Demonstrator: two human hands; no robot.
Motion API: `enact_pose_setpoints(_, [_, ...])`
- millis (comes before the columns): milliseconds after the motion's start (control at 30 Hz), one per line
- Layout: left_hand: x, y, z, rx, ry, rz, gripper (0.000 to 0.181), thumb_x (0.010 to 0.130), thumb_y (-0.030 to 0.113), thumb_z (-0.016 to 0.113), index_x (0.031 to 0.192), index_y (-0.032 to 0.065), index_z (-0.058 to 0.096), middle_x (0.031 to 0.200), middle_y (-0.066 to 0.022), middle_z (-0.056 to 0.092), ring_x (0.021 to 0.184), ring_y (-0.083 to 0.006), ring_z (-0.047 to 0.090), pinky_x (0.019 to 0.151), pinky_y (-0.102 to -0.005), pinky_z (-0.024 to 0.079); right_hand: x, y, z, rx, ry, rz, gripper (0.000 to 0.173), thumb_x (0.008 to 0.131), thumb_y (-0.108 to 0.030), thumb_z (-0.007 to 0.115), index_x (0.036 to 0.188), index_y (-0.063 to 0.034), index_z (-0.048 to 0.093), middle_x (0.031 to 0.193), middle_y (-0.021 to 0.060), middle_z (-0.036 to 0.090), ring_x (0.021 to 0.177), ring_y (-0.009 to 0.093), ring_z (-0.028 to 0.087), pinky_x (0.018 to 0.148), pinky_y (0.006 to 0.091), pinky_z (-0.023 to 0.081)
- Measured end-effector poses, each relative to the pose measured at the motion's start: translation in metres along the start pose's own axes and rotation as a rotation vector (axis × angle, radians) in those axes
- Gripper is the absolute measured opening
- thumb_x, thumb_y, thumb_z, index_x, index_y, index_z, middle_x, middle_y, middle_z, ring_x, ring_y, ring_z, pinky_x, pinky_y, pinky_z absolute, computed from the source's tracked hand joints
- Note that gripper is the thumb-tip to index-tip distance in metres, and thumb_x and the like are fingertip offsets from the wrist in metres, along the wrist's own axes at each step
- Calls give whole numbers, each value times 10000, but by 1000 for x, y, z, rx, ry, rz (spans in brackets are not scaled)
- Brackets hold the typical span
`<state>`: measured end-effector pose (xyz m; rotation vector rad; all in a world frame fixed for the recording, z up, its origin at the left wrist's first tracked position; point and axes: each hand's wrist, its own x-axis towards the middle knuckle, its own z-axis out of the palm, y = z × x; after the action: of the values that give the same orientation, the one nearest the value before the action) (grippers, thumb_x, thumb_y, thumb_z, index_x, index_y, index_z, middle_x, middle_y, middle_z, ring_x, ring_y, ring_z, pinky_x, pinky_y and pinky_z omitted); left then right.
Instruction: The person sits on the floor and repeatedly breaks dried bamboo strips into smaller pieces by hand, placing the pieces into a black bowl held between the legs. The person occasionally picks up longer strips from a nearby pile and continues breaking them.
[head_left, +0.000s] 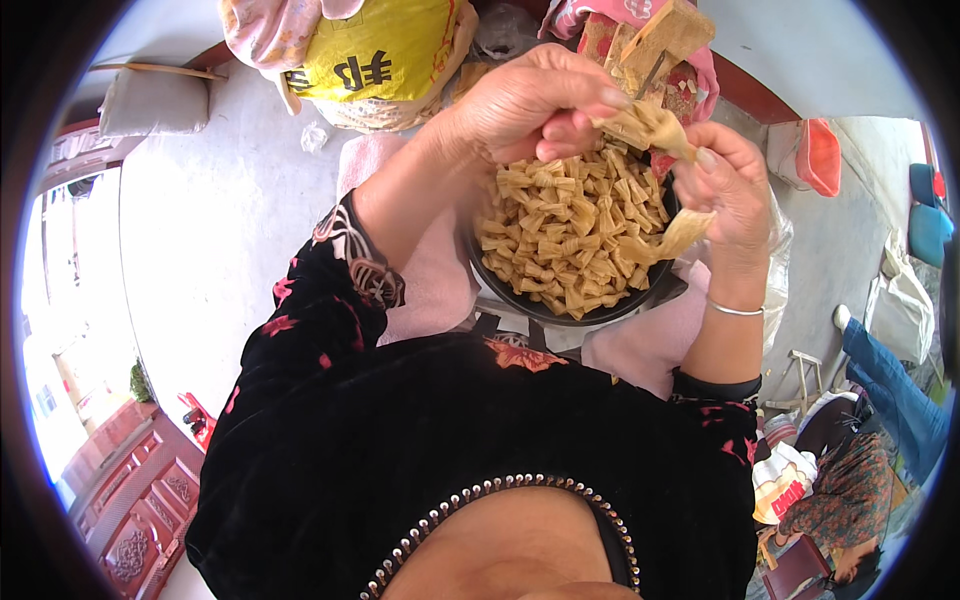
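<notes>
A pale tan, flat strip (664, 129), looped and twisted, is stretched between my two hands. My left hand (544, 97) pinches one part of it between thumb and fingertips. On the other side my right hand (724, 176) grips the strip, and a loose tail hangs below that palm. Beneath them a round black basin (517, 301) holds a heap of small knotted tan pieces (577, 225). Just beyond the strip stands a wooden block (667, 34) with a thin metal piece, partly hidden, pointing down towards the strip.
A yellow bag with printed writing (375, 56) lies on a woven basket beyond my left forearm. Pink cloth (420, 285) lies under the basin. A red plastic container (819, 157) stands at right. Another person (840, 487) sits at lower right, near a person's blue trousers (885, 390).
</notes>
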<state>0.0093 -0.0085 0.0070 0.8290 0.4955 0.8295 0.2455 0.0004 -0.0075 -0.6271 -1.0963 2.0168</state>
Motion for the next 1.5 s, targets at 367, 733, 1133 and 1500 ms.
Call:
enact_pose_setpoints(367, [0,0,0,79,28,-45,276,842,156,588,593,53,530,451,34,409,347,-48,376,327,-190,270,2,3,0,-245,121,-100,174,854,-126,586,787,35,595,580,-33,472,456,8,302,415,171,227])
enact_pose_setpoints(733, [5,-24,0,1557,120,353,277,857,319,566,1000,82,577,718,-70,612,680,-232,610,641,-355,478,-1,14,8,-579,108,11,225,852,-142,590,676,-3,570,566,-76,424,529,10,330,464,195,258])
enact_pose_setpoints(1133, [30,-14,-18,1631,251,119,212,865,308,523,922,115,589,671,-125,588,656,-293,593,593,-375,456,21,6,-17,-658,227,2,190,869,-124,514,748,2,586,604,-50,447,551,24,367,486,196,299])
enact_pose_setpoints(1500, [63,-22,-39,1663,511,103,262,820,353,542,1013,193,621,807,-138,639,783,-330,606,680,-424,476,68,23,-41,-1009,459,-112,211,833,-161,573,728,15,627,544,-7,478,504,64,407,489,246,346])
